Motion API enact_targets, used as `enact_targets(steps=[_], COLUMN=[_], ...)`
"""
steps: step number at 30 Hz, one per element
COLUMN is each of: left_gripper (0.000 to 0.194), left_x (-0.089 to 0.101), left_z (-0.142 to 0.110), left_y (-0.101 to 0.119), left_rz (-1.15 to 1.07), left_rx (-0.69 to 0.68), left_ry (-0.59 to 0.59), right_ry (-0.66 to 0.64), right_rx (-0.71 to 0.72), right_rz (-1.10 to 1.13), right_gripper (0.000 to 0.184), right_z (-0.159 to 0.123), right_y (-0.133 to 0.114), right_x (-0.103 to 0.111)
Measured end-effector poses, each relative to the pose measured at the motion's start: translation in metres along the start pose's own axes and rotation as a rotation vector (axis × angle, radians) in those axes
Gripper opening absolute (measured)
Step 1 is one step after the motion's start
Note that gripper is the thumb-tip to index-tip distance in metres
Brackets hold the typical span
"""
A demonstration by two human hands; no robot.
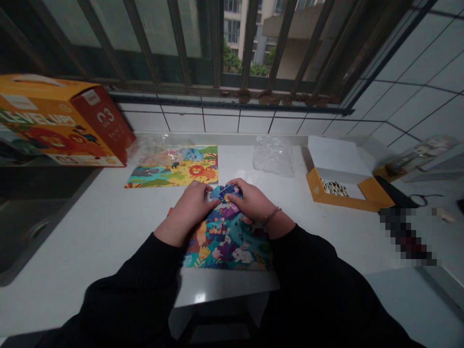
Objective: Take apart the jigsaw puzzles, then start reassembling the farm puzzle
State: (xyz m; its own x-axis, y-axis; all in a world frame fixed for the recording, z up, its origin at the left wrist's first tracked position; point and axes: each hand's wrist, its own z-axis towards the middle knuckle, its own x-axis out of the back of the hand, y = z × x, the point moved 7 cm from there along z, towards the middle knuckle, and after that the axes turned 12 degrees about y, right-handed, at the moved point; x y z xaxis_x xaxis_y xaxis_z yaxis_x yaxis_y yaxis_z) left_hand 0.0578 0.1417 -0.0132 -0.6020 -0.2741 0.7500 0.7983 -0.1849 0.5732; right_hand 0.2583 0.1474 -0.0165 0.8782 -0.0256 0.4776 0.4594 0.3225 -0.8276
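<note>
White stone countertop beneath a barred window: an assembled animal puzzle lies ahead of the hands, an orange "Level Up" box ahead-left. Directly under them sits a jigsaw puzzle. Left hand and right hand are curled closed on its far edge, fingertips nearly meeting, holding the pieces low against the surface: sound, even placement.
</note>
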Motion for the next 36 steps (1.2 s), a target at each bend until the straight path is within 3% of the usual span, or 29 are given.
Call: enact_targets(steps=[4,7,11,15,18,21,25,28,36], left_gripper=[0.031,0.023,0.028,0.036,0.038,0.032,0.059,0.071,0.043], left_x=[-0.003,-0.008,-0.014,-0.014,-0.003,0.001,-0.014,-0.025,-0.025], left_z=[-0.003,-0.006,-0.007,-0.005,-0.003,-0.011,-0.026,-0.027,-0.011], left_y=[-0.002,0.002,0.006,0.007,0.014,0.037,0.056,0.055,0.034], left_rz=[-0.116,-0.323,-0.556,-0.65,-0.559,-0.26,0.044,0.125,-0.04], left_rx=[0.102,0.142,0.172,0.194,0.112,-0.138,-0.339,-0.35,-0.156], left_ry=[-0.009,-0.055,-0.104,-0.108,-0.047,-0.094,-0.214,-0.219,-0.179], right_ry=[0.006,0.009,-0.01,-0.007,0.111,0.262,0.269,0.207,0.118], right_rx=[0.034,0.09,0.052,0.082,0.063,-0.046,-0.133,-0.13,-0.155], right_rz=[0.044,0.008,0.055,0.064,0.09,0.078,-0.021,-0.04,0.028], right_gripper=[0.032,0.033,0.04,0.04,0.03,0.028,0.029,0.027,0.027], right_z=[0.001,0.001,0.0,0.001,0.007,0.013,0.015,0.014,0.012], right_y=[-0.005,-0.009,-0.009,-0.016,-0.013,0.004,0.018,0.018,0.02], right_x=[0.001,0.002,0.0,0.006,0.025,0.046,0.05,0.042,0.032])
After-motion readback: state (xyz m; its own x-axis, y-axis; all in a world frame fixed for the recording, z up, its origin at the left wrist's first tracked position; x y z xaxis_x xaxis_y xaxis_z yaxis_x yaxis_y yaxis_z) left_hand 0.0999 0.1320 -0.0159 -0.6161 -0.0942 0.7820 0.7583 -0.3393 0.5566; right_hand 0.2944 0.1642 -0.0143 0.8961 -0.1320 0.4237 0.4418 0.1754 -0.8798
